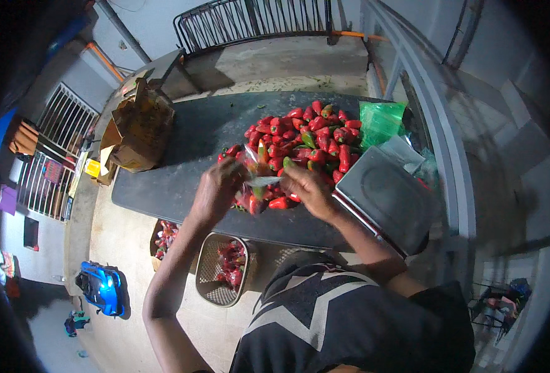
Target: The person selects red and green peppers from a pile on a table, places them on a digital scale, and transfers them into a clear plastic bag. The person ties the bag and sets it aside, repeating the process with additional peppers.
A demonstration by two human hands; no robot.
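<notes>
A clear plastic bag [255,201] with red and green peppers inside hangs between my hands above the near part of the pepper pile. My left hand [221,187] grips the bag at its upper left. My right hand [308,189] pinches the right end of a pale, stretched strip [264,180] that looks like the bag's plastic; motion blurs it. Behind and around both hands, a heap of red peppers [319,123], a few partly green, lies loose on the dark tabletop [195,126]. Some peppers are hidden behind the bag and my fingers.
To the right sit a grey-topped box-like device [387,198] and a green plastic bag [382,123]. An open cardboard box [137,135] stands at left. Below the table edge are a lattice basket [209,289] and a carton [156,252], both holding bagged peppers. A metal rail [435,116] runs along the right.
</notes>
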